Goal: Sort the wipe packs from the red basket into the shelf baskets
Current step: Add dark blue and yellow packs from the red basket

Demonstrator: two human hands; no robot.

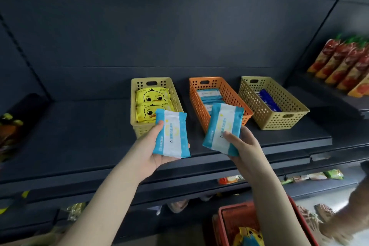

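My left hand [154,151] grips a blue-and-white wipe pack [171,134] in front of the left yellow basket [135,106], which holds yellow duck packs [151,97]. My right hand [242,146] grips a second blue-and-white pack [222,129] at the near end of the orange basket [227,91], which holds matching blue-and-white packs [207,95]. The right yellow basket [279,114] contains a dark blue pack [268,99]. The red basket [229,219] sits at the bottom with a yellow duck pack [247,234] inside.
The three baskets stand on a dark shelf [79,132]. Orange-red snack bags [345,66] fill the shelf to the right. Small packets [311,176] lie on a lower shelf. Another person's hand [343,225] reaches in at the bottom right.
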